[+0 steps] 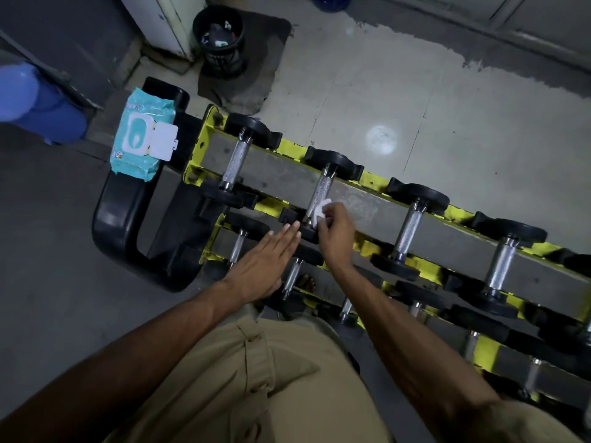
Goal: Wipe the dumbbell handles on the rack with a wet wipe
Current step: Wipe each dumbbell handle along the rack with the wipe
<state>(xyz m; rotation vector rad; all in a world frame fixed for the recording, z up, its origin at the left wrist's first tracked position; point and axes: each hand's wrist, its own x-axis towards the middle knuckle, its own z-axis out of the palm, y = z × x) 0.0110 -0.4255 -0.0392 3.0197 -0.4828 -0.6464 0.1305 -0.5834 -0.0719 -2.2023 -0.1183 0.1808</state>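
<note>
A yellow-and-black dumbbell rack (pixel 371 183) runs from the upper left to the lower right, with several black dumbbells with knurled metal handles on its tiers. My right hand (pixel 337 233) pinches a small white wet wipe (pixel 321 211) against the near end of the second dumbbell's handle (pixel 321 191) on the top tier. My left hand (pixel 265 263) lies flat with its fingers straight, its fingertips touching that dumbbell's near black head. The first dumbbell's handle (pixel 236 163) sits to the left, and a third handle (pixel 409 228) to the right.
A teal pack of wet wipes (pixel 140 145) with its white lid flipped open rests on a black stand (pixel 128 225) at the rack's left end. A black waste bin (pixel 220 39) with litter stands on the floor beyond. A blue water jug (pixel 35 103) is at far left.
</note>
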